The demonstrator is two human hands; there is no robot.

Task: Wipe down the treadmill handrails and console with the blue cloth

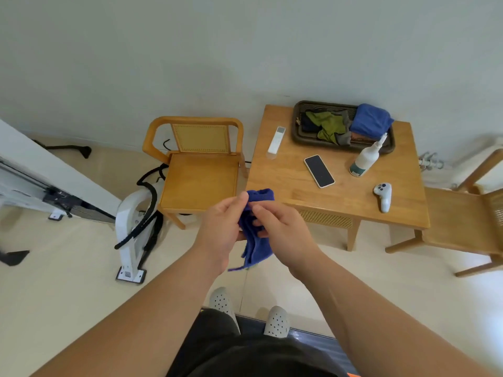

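A blue cloth (257,247) hangs bunched between both hands in the middle of the head view, above the floor. My left hand (220,229) grips its upper left part, thumb up near the top fold. My right hand (280,227) pinches it from the right, fingers curled into the fabric. A white frame with black straps (133,229), which may be a folded treadmill's upright, stands at the left. A white slanted panel with a black bracket (54,183) lies at the far left. No console shows.
A wooden chair (201,172) stands straight ahead. Right of it, a wooden table (299,191) carries a phone (319,171), a remote (276,140), a spray bottle (366,159), a white controller (384,195) and a dark tray (296,129) of cloths. A second chair (462,221) is at far right.
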